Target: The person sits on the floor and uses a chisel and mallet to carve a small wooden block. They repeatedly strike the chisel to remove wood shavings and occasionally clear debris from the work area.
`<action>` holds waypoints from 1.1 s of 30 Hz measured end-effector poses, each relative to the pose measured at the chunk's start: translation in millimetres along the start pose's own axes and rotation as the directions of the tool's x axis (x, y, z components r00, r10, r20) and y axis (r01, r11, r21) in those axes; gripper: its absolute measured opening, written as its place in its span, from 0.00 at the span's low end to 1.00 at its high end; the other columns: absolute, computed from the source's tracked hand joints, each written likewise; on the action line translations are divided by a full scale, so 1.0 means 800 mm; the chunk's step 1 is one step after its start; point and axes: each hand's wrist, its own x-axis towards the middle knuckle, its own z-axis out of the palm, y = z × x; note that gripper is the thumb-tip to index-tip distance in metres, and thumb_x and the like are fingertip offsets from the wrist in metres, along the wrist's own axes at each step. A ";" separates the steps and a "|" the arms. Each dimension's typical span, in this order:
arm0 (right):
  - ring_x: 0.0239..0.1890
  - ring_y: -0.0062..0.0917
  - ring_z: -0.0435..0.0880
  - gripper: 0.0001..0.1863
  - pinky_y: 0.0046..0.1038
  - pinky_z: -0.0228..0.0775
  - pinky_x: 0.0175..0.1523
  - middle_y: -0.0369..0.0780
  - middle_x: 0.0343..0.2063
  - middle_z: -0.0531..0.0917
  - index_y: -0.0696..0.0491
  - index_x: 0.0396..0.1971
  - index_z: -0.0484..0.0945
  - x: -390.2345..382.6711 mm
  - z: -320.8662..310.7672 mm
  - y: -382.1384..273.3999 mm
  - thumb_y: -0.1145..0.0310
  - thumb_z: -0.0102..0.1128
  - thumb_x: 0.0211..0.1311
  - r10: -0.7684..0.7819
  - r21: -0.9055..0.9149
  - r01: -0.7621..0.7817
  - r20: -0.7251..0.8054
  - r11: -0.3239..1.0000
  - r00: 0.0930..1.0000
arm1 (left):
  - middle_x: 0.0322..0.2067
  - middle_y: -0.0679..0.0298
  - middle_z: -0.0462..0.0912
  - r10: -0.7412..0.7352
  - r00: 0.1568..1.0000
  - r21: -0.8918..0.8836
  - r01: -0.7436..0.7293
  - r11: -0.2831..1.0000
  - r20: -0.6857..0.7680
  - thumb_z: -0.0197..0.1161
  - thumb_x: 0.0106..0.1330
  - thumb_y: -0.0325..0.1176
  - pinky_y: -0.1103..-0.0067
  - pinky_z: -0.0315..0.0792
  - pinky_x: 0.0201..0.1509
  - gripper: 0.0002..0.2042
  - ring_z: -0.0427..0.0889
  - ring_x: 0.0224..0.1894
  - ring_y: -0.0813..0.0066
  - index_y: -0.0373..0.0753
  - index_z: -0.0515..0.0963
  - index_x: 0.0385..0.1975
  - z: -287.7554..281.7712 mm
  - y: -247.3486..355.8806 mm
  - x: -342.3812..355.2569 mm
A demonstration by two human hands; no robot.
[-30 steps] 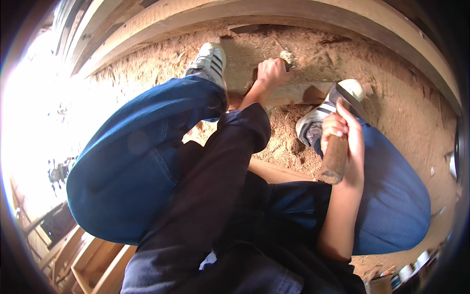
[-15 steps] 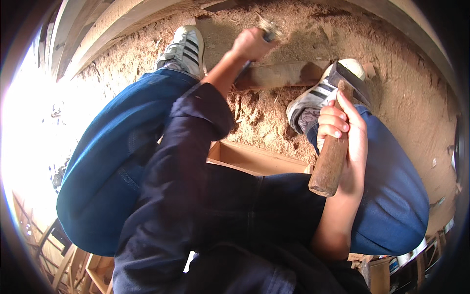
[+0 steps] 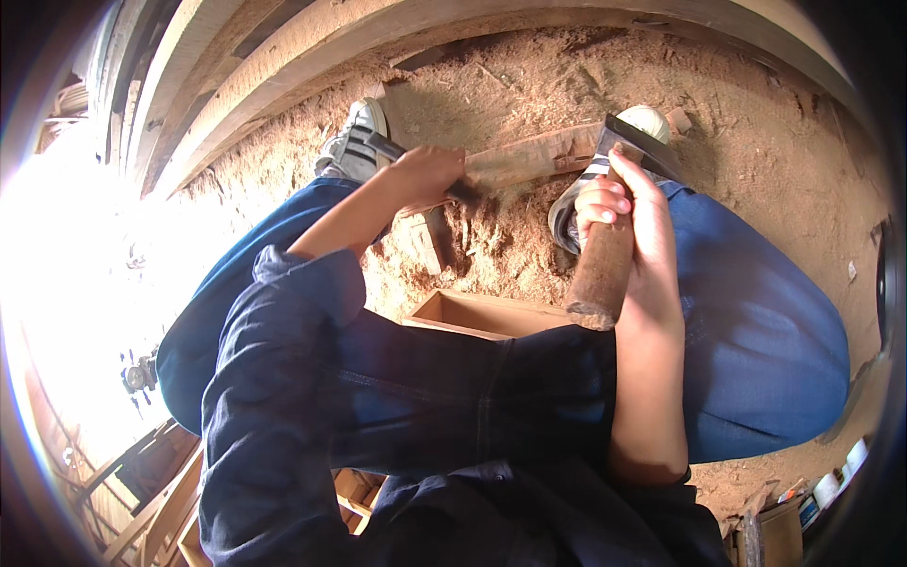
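The right hand [image 3: 619, 200] is wrapped round a wooden-handled tool [image 3: 602, 274], whose dark metal head partly hides the right shoe [image 3: 647, 121]. The left hand [image 3: 427, 176] clasps a dark bar [image 3: 385, 146], its middle covered, near a wooden block [image 3: 534, 156] in sawdust [image 3: 505, 236]. Markings on white containers [image 3: 826, 489], lower right, are too small to read.

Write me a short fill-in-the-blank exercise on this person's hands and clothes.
The white shoes have dark ____.
The trousers are ____ in colour.
The right hand grips a thick-handled tool, its handle made of ____.
The dark tool in the left hand is nearer the ____ shoe.

Missing words: stripes; blue; wood; left.
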 end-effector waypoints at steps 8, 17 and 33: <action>0.17 0.11 0.64 0.12 0.17 0.63 0.21 0.31 0.19 0.64 0.52 0.27 0.60 -0.007 0.005 0.011 0.72 0.56 0.61 -0.064 0.032 0.063 0.020 0.997 0.998 | 0.39 0.63 0.78 0.151 0.966 -0.031 -0.161 0.986 -0.212 0.66 0.51 0.28 0.70 0.76 0.43 0.22 0.81 0.42 0.62 0.48 0.74 0.49 0.052 -0.020 -0.034; 0.17 0.11 0.64 0.13 0.16 0.61 0.20 0.31 0.20 0.64 0.51 0.32 0.58 0.008 0.025 0.033 0.72 0.56 0.62 -0.033 0.043 0.037 -0.074 0.998 0.997 | 0.45 0.60 0.69 0.321 0.861 0.229 -0.246 0.942 -0.395 0.56 0.57 0.29 0.72 0.77 0.36 0.24 0.80 0.35 0.63 0.47 0.67 0.57 0.122 -0.036 -0.017; 0.17 0.09 0.63 0.11 0.15 0.60 0.20 0.30 0.19 0.64 0.52 0.29 0.61 0.030 0.015 0.047 0.71 0.56 0.63 0.109 -0.082 -0.119 -0.116 0.990 0.987 | 0.38 0.69 0.78 0.508 0.760 0.267 -0.434 0.861 -0.406 0.55 0.59 0.30 0.76 0.76 0.35 0.11 0.80 0.26 0.74 0.49 0.75 0.42 0.181 -0.071 -0.037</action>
